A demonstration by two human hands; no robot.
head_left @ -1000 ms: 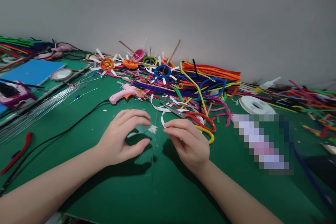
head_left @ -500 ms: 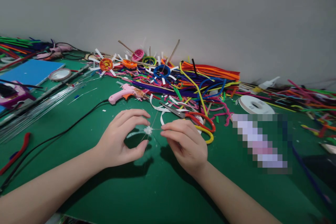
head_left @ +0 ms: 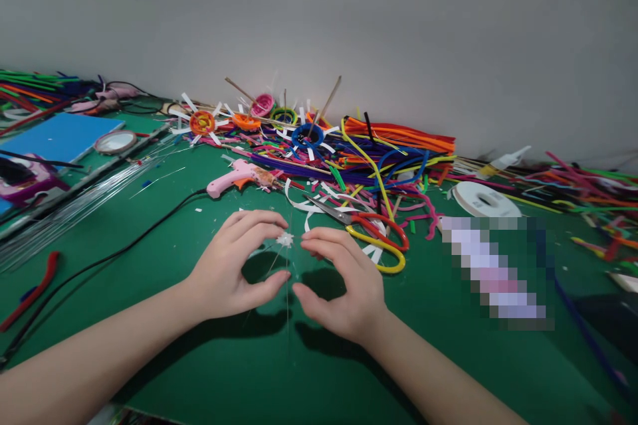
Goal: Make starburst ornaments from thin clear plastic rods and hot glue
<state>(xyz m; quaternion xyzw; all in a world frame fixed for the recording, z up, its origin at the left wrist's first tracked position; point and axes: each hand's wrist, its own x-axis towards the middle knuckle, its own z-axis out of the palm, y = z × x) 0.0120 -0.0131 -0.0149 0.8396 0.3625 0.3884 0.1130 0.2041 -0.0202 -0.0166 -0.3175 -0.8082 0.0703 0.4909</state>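
Note:
A small white star-shaped piece [head_left: 285, 240] with thin clear strands spreading from it is between my hands, above the green table [head_left: 224, 372]. My left hand [head_left: 244, 262] curves round its left side, thumb and fingers apart, fingertips close to the piece. On the right, my right hand [head_left: 343, 279] has its thumb spread away from its fingers, the fingertips near a strand. Whether either hand's fingertips touch the strands is too fine to tell. Scissors [head_left: 373, 232] with red and yellow handles lie just beyond my right hand.
A pink glue gun [head_left: 239, 176] lies behind my hands, its black cord [head_left: 119, 254] running left. Small colourful wheels [head_left: 202, 123] and piled pipe cleaners [head_left: 399, 136] line the wall. A white spool [head_left: 486, 200] lies right, a blue board [head_left: 60, 136] left.
My right thumb has moved down and away from its fingers, opening that hand. The white piece has shifted slightly up and right, and its strands point differently.

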